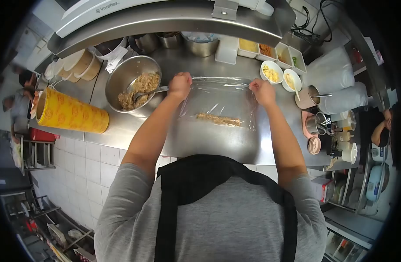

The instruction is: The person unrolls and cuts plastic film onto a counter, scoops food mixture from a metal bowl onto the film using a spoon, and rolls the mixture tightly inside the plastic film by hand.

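Two hands, left [180,86] and right [262,91], pinch the far corners of clear plastic film [215,98] — fingers closed on its edge — with a strip of shredded filling [218,119] lying across its nearer part, on a steel counter [218,146].

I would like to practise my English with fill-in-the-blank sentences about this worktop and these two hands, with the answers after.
The left hand and right hand hold the plastic sheet near its ____ edge, away from the body.
The large metal bowl stands on the person's ____ side.
The background colour of the patterned cylinder is ____.

Missing words: far; left; yellow.
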A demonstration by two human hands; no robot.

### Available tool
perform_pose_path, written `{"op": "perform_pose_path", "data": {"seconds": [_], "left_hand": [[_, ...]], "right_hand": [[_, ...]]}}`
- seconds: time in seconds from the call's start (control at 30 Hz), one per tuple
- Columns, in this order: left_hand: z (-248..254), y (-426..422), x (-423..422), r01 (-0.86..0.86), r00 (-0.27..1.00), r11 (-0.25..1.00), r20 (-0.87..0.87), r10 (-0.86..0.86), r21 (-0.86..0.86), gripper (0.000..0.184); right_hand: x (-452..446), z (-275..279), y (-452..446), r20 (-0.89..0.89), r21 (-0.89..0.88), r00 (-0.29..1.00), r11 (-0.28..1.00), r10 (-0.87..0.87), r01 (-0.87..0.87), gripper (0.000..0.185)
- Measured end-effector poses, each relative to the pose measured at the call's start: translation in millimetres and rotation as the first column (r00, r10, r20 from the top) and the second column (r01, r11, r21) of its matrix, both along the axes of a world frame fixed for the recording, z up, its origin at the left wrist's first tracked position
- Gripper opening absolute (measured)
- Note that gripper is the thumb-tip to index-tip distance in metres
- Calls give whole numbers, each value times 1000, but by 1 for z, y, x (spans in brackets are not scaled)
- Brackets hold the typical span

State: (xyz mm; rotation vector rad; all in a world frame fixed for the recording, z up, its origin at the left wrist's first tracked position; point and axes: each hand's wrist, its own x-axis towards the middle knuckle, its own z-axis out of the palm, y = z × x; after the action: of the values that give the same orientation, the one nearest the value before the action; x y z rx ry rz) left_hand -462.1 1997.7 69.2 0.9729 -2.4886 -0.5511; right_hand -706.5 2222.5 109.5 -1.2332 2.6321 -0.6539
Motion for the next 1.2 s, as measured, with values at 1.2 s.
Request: {"op": "perform_pose_path", "data": {"seconds": [1.2], "left_hand": [[6,142,7,506,859,860,53,-509,66,52]], "right_hand": [[107,-31,43,4,-191,857,841,516,-506,38]]}}
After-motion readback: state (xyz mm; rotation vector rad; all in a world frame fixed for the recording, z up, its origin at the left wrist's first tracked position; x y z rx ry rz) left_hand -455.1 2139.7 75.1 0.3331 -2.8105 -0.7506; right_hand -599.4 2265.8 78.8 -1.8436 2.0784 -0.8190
